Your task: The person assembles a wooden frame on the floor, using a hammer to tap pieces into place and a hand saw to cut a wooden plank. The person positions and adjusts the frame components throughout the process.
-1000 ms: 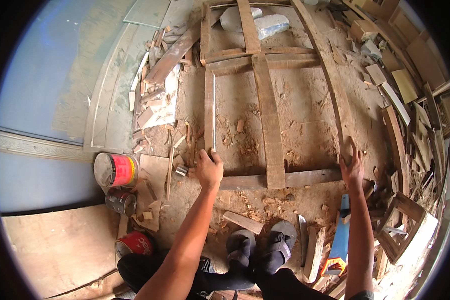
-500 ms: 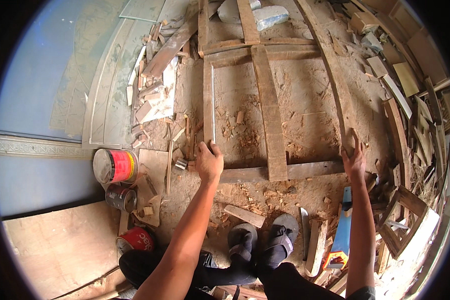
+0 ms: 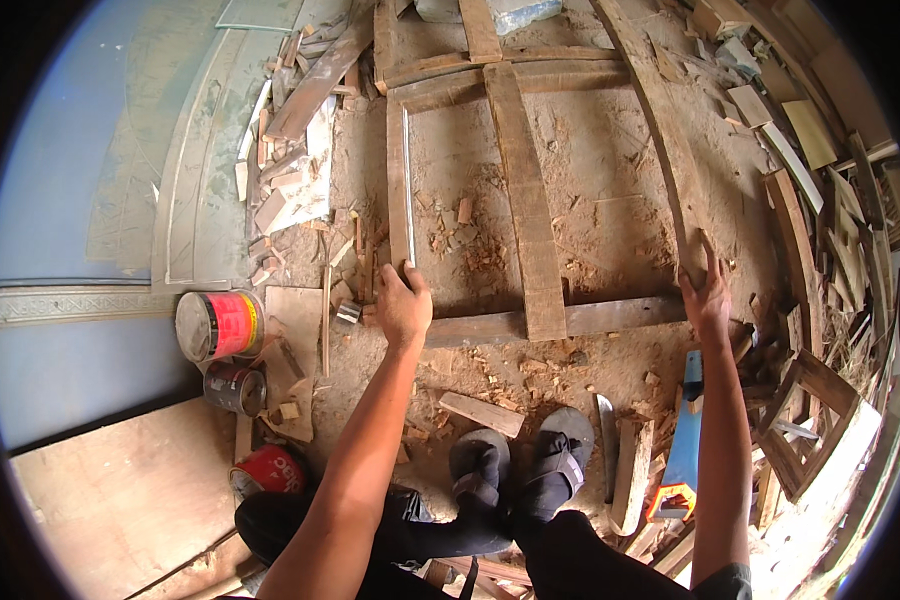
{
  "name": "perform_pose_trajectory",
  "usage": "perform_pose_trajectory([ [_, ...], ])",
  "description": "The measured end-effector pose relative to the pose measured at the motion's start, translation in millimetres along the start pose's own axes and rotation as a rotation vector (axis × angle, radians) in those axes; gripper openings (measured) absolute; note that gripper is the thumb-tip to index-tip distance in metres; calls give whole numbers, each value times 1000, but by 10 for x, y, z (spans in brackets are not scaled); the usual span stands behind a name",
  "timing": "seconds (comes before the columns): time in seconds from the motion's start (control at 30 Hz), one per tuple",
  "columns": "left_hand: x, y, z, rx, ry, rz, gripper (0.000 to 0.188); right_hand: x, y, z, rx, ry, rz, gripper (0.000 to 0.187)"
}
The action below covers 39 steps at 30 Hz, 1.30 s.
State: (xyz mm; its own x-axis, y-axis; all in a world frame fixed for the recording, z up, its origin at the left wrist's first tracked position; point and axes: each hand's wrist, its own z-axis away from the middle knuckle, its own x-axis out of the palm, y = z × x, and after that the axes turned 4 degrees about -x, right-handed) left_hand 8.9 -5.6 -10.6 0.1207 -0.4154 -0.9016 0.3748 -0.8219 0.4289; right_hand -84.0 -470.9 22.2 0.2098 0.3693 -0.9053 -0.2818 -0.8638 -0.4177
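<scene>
A large wooden frame (image 3: 535, 215) of long side rails, a middle bar and cross pieces spreads out before me over the dirt floor. At its near left corner my left hand (image 3: 404, 305) is closed around the end of the left rail, thumb toward the inner side. My right hand (image 3: 707, 292) grips the near right corner, its fingers wrapped over the right rail (image 3: 665, 150). The near cross rail (image 3: 615, 317) runs between both hands. A thin pale strip (image 3: 408, 190) lines the left rail's inner edge. My palms hide the rail ends.
A blue handsaw (image 3: 683, 440) lies by my right forearm, near a small wooden frame (image 3: 808, 425). Paint cans (image 3: 220, 325) stand at left beside a plywood sheet (image 3: 120, 490). Scrap wood (image 3: 295, 170) is piled on both sides; a loose block (image 3: 482, 413) lies before my feet.
The whole view has shifted a little, so the frame and floor items sit slightly higher and further left. Both hands keep their hold on the frame's near corners.
</scene>
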Motion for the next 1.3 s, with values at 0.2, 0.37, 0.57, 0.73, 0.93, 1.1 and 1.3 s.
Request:
perform_pose_trajectory([
  [0.2,-28,-74,-8,9,-13,23,44,-24,-123,21,12,16,-5,76],
  [0.37,-26,-40,-4,5,-9,-3,44,-23,-35,7,31,-7,-22,76],
  [0.57,-26,-11,-10,-34,-52,-12,45,-20,-42,11,-18,39,5,79],
  [0.73,-36,-22,0,-46,-59,-37,46,-1,-54,11,10,28,-7,78],
  [0.93,-94,82,12,-32,-60,-63,46,0,0,10,17,17,7,77],
  [1.1,-25,-92,-30,-14,-17,8,47,33,-57,20,-32,67,-38,75],
  [1.3,-109,73,32,-47,-62,-63,47,-16,7,27,-2,34,-21,75],
])
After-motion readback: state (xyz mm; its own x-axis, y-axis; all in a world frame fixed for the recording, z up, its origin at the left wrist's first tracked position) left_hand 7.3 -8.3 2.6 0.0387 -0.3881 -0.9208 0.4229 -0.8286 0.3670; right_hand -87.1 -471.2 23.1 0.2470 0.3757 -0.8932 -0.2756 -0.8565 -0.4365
